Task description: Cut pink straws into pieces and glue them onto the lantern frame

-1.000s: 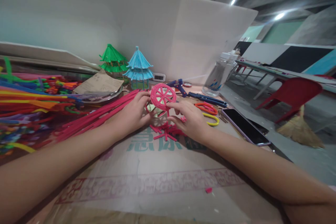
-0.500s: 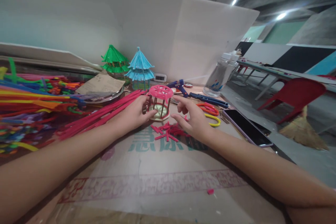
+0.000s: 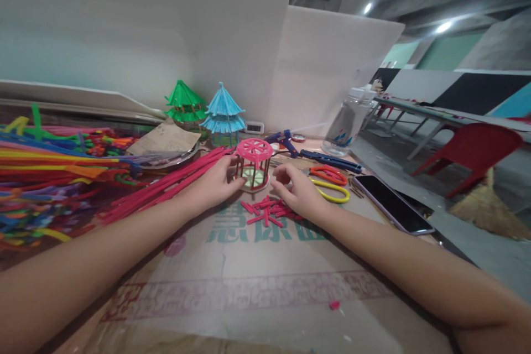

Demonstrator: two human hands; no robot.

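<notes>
A small pavilion frame (image 3: 254,166) with a pink spoked top, thin brown posts and a pale green base stands upright on the cardboard. Its left side is held by my left hand (image 3: 218,180), thumb in front and fingers partly hidden behind. My right hand (image 3: 296,191) hovers just right of the frame, fingers bent and apart from the thumb, with nothing visible between them. Short cut pink pipe-cleaner pieces (image 3: 267,212) lie in a loose pile in front of the frame. Long pink pipe cleaners (image 3: 166,182) extend behind my left forearm.
Green (image 3: 185,102) and blue (image 3: 224,108) model pavilions stand at the back. Multicoloured pipe cleaners (image 3: 62,166) heap at left. Toward the right are a blue glue gun (image 3: 284,141), orange-handled pliers (image 3: 331,175), a yellow handle loop (image 3: 336,197), a phone (image 3: 394,203) and a water bottle (image 3: 346,121).
My right hand's fingers have curled in and dropped slightly beside the frame. My left hand keeps to the frame's left side. The whole view has shifted a little.
</notes>
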